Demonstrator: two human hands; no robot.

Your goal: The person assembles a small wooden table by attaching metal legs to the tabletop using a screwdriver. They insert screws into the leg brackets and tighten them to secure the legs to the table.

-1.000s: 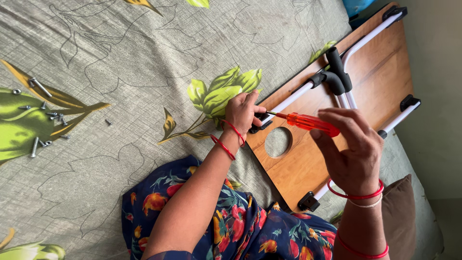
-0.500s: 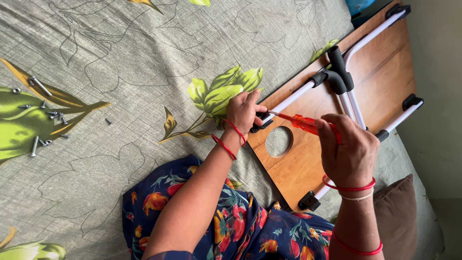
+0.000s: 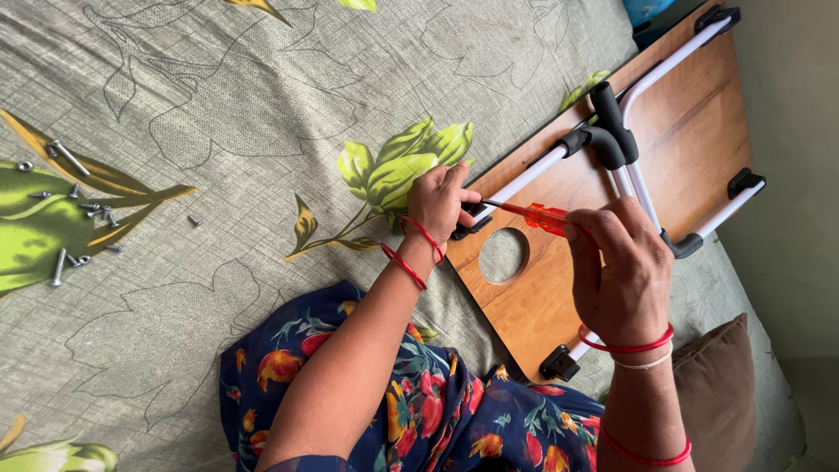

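The folding lap table (image 3: 699, 131) lies upside down on the bed (image 3: 262, 105), its wooden underside facing up and its white tubular legs (image 3: 664, 74) folded flat against the board.

The right hand (image 3: 625, 271) is clenched around the orange handle of a screwdriver (image 3: 533, 214). The shaft points toward 9 o'clock, and its tip meets the black bracket (image 3: 472, 223) at the board's edge, just beside the round cut-out (image 3: 504, 255). The left hand (image 3: 437, 201) grasps that bracket and the end of the leg tube, pinching it steady at the screwdriver tip. Whether a screw sits under the tip cannot be told.

Judged progress: the work appears to be midway. The leg frame, black centre joint (image 3: 612, 131) and end caps are in place on the board, and one fastening at the near bracket is in hand. A scatter of loose screws (image 3: 74, 218) lies on the bedspread at 9 o'clock, well apart from the table. Whether these were removed or await fitting cannot be told from this view.

A brown cushion (image 3: 717, 376) sits at 4 o'clock, near the board's lower corner.
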